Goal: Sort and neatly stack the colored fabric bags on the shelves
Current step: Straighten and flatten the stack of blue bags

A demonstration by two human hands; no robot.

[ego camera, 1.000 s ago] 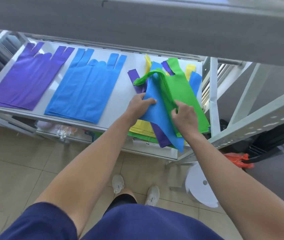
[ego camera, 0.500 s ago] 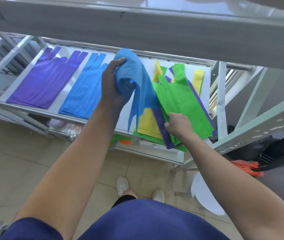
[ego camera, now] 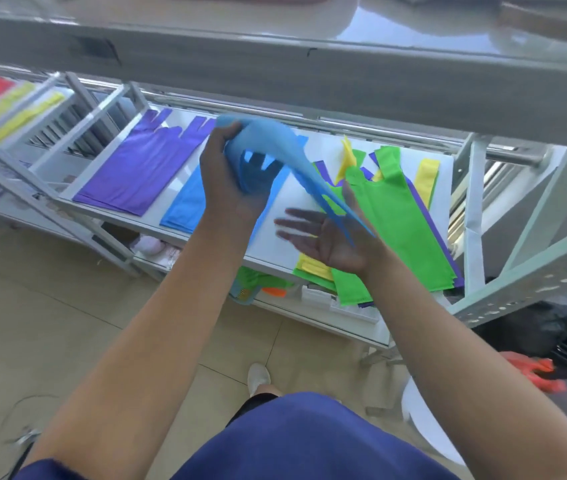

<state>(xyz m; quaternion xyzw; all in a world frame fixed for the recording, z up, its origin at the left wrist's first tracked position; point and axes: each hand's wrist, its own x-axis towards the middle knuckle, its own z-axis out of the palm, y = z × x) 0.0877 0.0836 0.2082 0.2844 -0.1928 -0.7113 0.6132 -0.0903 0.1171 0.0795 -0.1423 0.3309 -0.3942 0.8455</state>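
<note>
My left hand [ego camera: 231, 181] grips a blue fabric bag [ego camera: 275, 150] and holds it up above the white shelf [ego camera: 295, 209]. The bag droops to the right, its lower end over my right hand [ego camera: 323, 237], which is palm up with fingers spread under the fabric. A flat purple stack [ego camera: 140, 171] lies at the shelf's left, and a blue stack [ego camera: 188, 206] beside it is partly hidden by my left arm. At the right lies a mixed pile with a green bag [ego camera: 399, 220] on top of yellow and purple ones.
A grey shelf beam [ego camera: 309, 84] runs overhead close to my hands. Metal uprights [ego camera: 476, 216] frame the right end. Red and yellow bags [ego camera: 1, 102] lie on a rack at far left. A lower shelf holds more items. A white stool [ego camera: 420, 420] stands on the floor.
My left hand has carried the blue bag up and leftward off the mixed pile. My right hand has left the green bag and turned palm up under the blue fabric.
</note>
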